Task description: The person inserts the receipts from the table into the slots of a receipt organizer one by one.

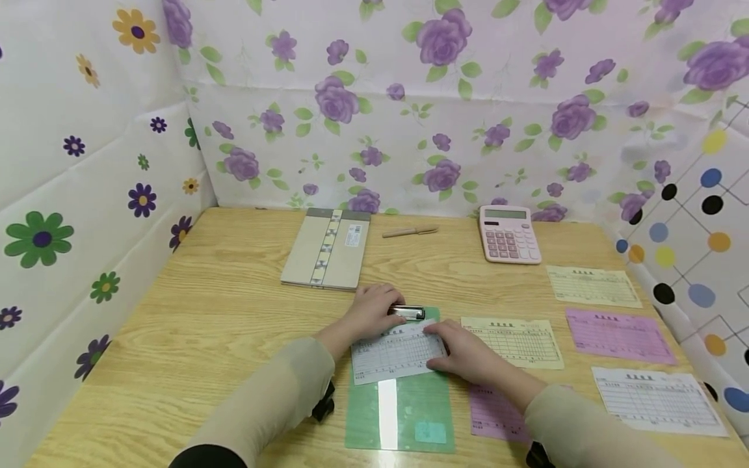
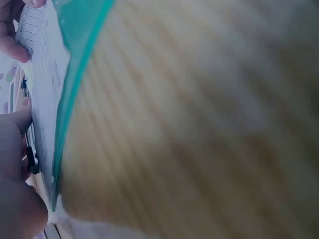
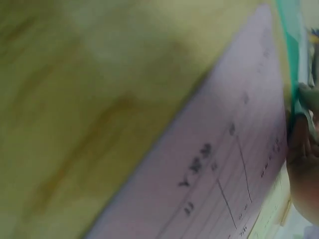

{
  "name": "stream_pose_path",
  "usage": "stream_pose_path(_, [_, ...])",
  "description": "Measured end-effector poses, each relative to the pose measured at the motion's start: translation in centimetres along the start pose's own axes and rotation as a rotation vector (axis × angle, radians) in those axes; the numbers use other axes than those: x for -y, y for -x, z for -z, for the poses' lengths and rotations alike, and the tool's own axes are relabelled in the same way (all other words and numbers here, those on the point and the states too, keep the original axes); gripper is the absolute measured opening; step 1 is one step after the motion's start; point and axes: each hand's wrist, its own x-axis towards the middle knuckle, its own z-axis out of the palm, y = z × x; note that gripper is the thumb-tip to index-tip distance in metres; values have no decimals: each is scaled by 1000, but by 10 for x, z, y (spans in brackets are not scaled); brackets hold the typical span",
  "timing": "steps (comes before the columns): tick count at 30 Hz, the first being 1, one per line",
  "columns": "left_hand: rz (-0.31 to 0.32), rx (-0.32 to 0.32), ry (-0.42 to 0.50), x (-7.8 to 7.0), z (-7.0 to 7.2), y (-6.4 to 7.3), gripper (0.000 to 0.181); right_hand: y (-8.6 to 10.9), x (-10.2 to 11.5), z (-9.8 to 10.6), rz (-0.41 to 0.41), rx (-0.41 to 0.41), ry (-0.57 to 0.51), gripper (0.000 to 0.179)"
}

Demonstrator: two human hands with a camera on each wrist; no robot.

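A green clipboard (image 1: 363, 422) lies on the table with its metal clip (image 1: 414, 312) at the far end. On its upper half, slightly tilted, is a white printed form (image 1: 389, 361). My left hand (image 1: 371, 313) grips the clip, fingers over the far end and thumb on the near side. With thumb and fingers my right hand (image 1: 468, 351) pinches the form's right edge. The left wrist view shows the form (image 2: 47, 104) lying along the clipboard (image 2: 75, 64) near the clip.
Right of the clipboard lie a yellow form (image 1: 526, 341) and a pink form (image 1: 494, 416), partly under my right forearm. Farther right are yellow (image 1: 593, 286), pink (image 1: 620, 335) and white (image 1: 658, 400) forms. Behind stand a notebook (image 1: 298, 260), pen (image 1: 409, 231) and pink calculator (image 1: 509, 237).
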Motion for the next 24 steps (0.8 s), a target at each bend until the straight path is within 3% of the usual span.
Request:
stream_pose_path(6, [-37, 44, -38, 2, 5, -5, 25, 0, 4, -5, -37, -35, 79, 59])
stream_pose_path(17, [2, 176, 39, 2, 19, -14, 23, -2, 7, -4, -68, -32, 73, 57])
stream_pose_path(24, [9, 198, 35, 1, 23, -16, 20, -5, 6, -4, -107, -38, 78, 60])
